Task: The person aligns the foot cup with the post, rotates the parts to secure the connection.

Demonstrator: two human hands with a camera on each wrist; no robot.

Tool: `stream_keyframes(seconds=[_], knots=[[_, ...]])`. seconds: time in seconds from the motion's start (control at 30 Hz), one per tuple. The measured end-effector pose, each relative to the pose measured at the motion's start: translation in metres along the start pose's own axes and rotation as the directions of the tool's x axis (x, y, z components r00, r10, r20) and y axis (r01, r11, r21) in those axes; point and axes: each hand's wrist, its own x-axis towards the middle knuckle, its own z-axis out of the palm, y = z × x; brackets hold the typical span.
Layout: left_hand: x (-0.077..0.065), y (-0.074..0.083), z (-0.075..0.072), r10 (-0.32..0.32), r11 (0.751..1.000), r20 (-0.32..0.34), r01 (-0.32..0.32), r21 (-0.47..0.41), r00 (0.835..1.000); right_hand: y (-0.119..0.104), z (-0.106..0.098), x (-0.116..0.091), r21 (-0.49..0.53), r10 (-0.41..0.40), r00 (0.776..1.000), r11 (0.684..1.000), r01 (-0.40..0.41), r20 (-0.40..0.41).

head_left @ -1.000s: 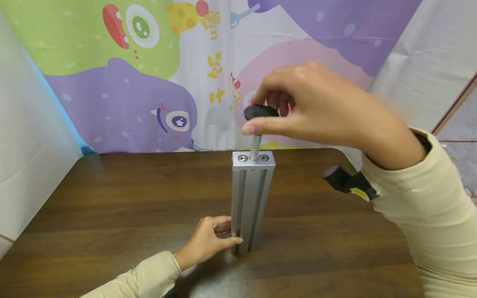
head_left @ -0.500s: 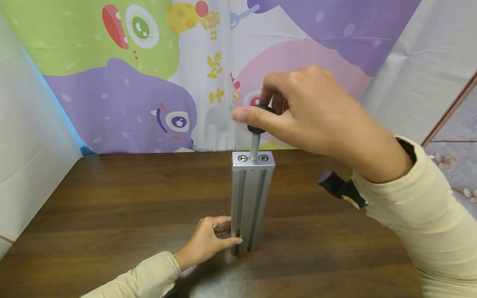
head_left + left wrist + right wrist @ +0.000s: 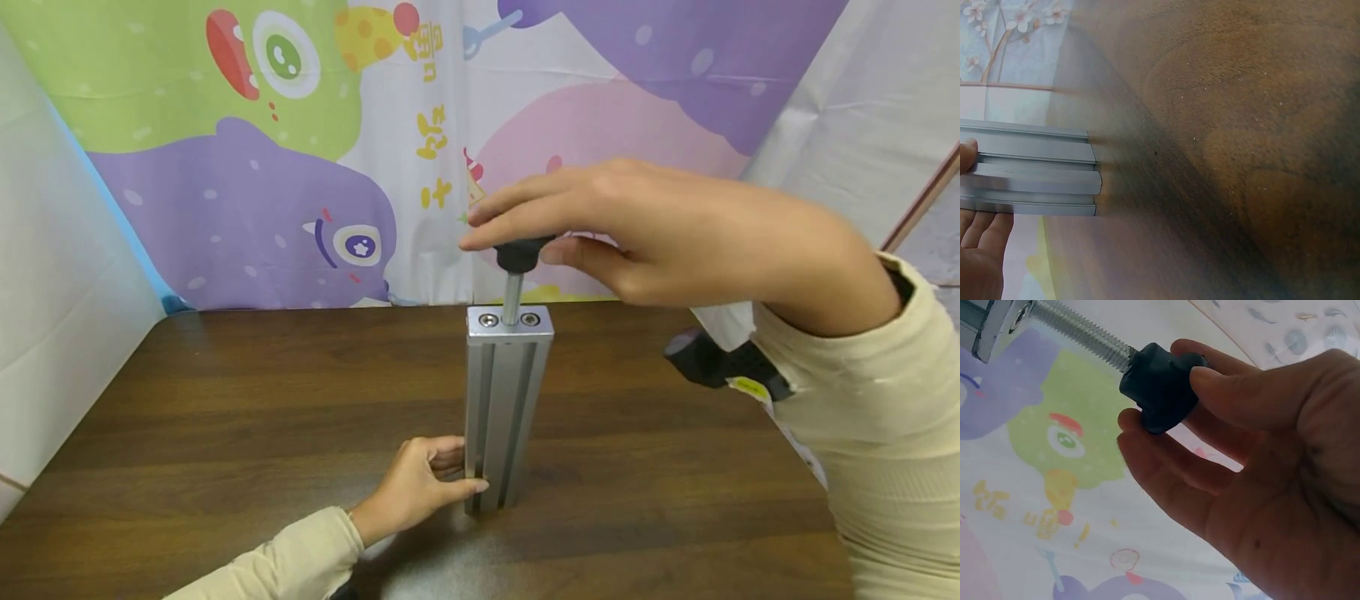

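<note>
An aluminium profile (image 3: 504, 417) stands upright on the wooden table, with grooves along its faces. My left hand (image 3: 416, 487) grips it low down, the thumb on the near face; the left wrist view also shows the profile (image 3: 1035, 178) between thumb and fingers. A metal end plate with two screws caps the top. Out of its middle rises the threaded shaft (image 3: 1082, 332) of a black knob screw. My right hand (image 3: 637, 229) holds the black knob (image 3: 1160, 381) from above, thumb on one side and fingers round the other.
Behind the table (image 3: 247, 400) hangs a cloth (image 3: 442, 250) printed with cartoon creatures. White sheeting (image 3: 67, 275) flanks the left side. A black wrist camera (image 3: 712, 362) hangs below the right sleeve.
My right hand has turned about the knob: the thumb has swung from its left side to its right, and the fingers now extend over the top. The left hand and profile have stayed put.
</note>
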Motion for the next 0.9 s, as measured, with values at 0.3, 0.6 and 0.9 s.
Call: stream_keyframes(seconds=[0.3,0.6,0.9], knots=[[0.0,0.0,0.0,-0.017,1.0,0.008,0.018,-0.006,1.0,-0.002,0.014,0.011,-0.095,0.186,0.932,0.97,-0.226,-0.311],[0.001,0.0,0.0,-0.014,1.0,0.014,0.014,-0.027,1.0,-0.018,0.026,0.02,-0.072,0.345,0.806,0.901,-0.429,-0.482],[0.0,0.0,0.0,-0.018,0.999,0.018,0.018,-0.03,1.0,-0.015,0.021,0.015,-0.08,0.391,0.851,0.893,-0.443,-0.351]])
